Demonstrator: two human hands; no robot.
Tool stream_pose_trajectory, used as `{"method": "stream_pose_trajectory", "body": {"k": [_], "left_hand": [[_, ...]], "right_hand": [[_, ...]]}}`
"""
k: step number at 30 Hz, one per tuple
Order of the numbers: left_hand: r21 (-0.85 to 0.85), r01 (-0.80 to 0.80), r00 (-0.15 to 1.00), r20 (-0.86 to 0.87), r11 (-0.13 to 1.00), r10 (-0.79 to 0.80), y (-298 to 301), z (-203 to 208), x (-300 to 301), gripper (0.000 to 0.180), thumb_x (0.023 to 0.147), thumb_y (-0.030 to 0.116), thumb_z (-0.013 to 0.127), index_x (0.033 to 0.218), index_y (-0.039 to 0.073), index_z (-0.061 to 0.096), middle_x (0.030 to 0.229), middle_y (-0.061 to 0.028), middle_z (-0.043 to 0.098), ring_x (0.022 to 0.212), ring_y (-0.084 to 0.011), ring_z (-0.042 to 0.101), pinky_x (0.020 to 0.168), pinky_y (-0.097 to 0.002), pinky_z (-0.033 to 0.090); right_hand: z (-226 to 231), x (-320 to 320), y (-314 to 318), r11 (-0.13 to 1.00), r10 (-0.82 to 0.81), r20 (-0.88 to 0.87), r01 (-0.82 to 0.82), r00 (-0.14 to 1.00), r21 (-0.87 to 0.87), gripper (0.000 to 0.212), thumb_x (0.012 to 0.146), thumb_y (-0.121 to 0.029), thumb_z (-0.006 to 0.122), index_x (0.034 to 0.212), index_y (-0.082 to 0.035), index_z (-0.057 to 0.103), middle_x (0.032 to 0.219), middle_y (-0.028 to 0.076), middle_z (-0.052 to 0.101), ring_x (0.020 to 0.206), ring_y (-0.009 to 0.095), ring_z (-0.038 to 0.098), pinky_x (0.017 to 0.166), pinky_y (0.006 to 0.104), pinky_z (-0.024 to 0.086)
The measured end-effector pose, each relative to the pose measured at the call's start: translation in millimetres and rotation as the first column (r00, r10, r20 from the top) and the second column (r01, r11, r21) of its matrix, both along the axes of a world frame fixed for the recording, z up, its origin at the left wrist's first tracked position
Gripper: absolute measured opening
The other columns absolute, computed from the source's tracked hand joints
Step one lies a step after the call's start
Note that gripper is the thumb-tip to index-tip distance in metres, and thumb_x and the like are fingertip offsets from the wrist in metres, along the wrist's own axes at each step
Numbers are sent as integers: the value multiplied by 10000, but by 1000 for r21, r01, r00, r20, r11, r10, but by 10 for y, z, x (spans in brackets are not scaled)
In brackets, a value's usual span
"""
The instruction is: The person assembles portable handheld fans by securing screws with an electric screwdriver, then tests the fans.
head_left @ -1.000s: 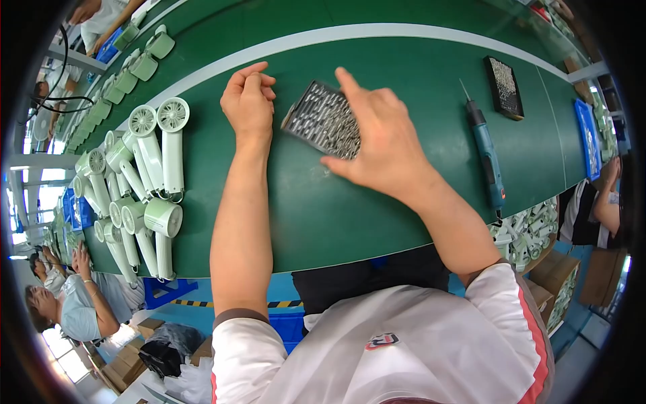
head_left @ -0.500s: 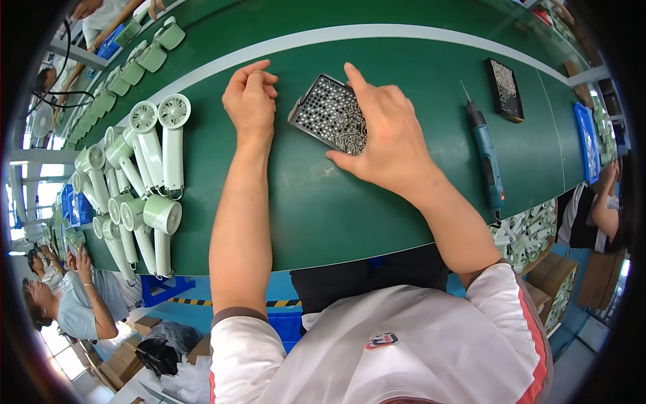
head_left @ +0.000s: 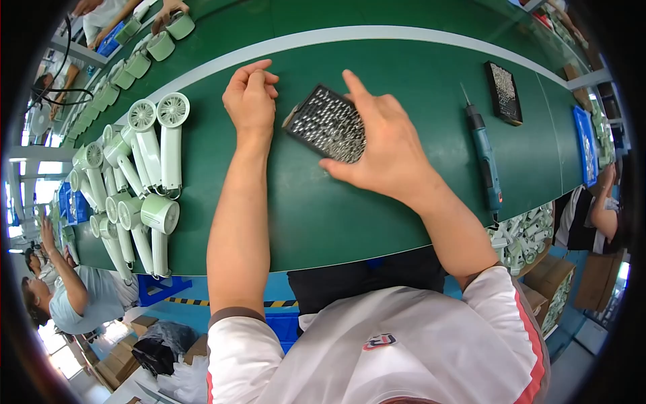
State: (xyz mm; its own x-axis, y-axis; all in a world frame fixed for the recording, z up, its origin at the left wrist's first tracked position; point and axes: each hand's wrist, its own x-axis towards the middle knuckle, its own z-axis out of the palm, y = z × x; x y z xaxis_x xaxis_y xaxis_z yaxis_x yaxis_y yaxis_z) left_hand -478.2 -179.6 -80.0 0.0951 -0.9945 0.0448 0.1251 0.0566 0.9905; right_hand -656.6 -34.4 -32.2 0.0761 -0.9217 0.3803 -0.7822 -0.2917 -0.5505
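My right hand [head_left: 387,141] grips the right end of a small black tray [head_left: 304,135] between thumb and fingers. Small silver screws [head_left: 336,128] lie in it, many seated in rows of holes, others heaped loose toward my palm. The tray is slightly blurred. To its left, my left hand [head_left: 251,94] is closed over the green table, fingers curled in; whatever they may hold is hidden. Further right lies a teal electric screwdriver [head_left: 486,158], its bit pointing away from me.
Pale green handheld fans [head_left: 161,145] are grouped on the table's left. A second black screw tray [head_left: 505,91] and a blue bin [head_left: 585,145] are at the right. Green housings [head_left: 138,66] line the far-left strip, near another person's hand [head_left: 173,8]. More pale parts [head_left: 525,236] fill a box below.
My right hand has brought the tray slightly nearer and to the left, and the loose screws have spread across more of the holes. My left hand stays put. The green housings have shifted right.
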Motion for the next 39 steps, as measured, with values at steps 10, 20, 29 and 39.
{"method": "stream_pose_trajectory", "body": {"k": [10,20,29,39], "left_hand": [[12,-12,1000,-7,1000,12,6,2,15,207,956,78,547,1043,2,718,789,-46,673,580,-67,540,442,-230,380],[23,5,1000,-9,1000,-5,5,9,-12,208,958,75,544,1047,5,718,790,-40,670,580,-68,538,447,-221,382],[29,12,1000,18,1000,-13,10,13,-2,208,960,83,546,1049,4,716,800,-42,670,581,-69,538,445,-220,378],[20,13,1000,-8,1000,-12,15,7,9,203,959,77,547,1042,-4,714,801,-44,666,588,-66,535,443,-223,371]], "right_hand": [[-27,-22,-61,998,-11,85,5,996,67,1125,586,-269,937,1509,48,378,1186,197,679,1052,363,613,952,439,506],[-13,-60,-49,1000,-29,83,29,996,2,1109,593,-279,938,1509,28,393,1208,180,676,1048,359,619,953,448,508],[-40,8,-31,1000,24,123,-23,992,-9,1123,579,-245,941,1513,27,379,1213,184,675,1038,345,617,959,442,502],[11,-38,-27,1000,1,71,1,997,-19,1125,576,-233,935,1520,19,376,1245,181,661,1062,357,605,976,437,497]]}}
